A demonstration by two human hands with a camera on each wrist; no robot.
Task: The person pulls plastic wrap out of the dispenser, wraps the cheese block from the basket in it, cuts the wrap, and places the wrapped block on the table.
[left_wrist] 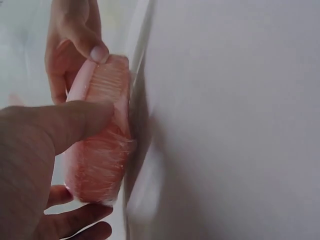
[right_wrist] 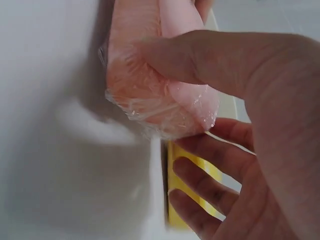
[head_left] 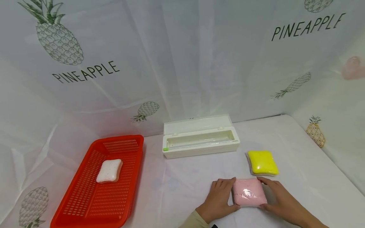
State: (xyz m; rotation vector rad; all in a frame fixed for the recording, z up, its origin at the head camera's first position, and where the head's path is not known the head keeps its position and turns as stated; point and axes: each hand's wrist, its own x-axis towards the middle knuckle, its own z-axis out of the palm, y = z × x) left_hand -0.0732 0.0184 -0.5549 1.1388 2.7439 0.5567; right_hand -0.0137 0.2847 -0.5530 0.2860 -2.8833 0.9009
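A pink sponge [head_left: 249, 192], covered in shiny clear plastic film, lies at the near right of the table. My left hand [head_left: 219, 199] grips its left side, thumb at the near edge and fingers toward the far corner. On the opposite side, my right hand [head_left: 283, 201] holds it between thumb and fingers. In both wrist views, creased film [left_wrist: 102, 160] is gathered along the sponge's edge under the thumbs. Just beyond the right hand sits a yellow sponge [head_left: 262, 162], also glossy; part of it shows behind my fingers in the right wrist view.
A white cling film box [head_left: 199, 150] stands at the back with its lid raised. At the left, a red plastic basket [head_left: 129, 196] contains a white sponge [head_left: 109, 171]. Pineapple-printed sheeting [head_left: 182, 63] hangs behind the white-covered table [head_left: 168, 190].
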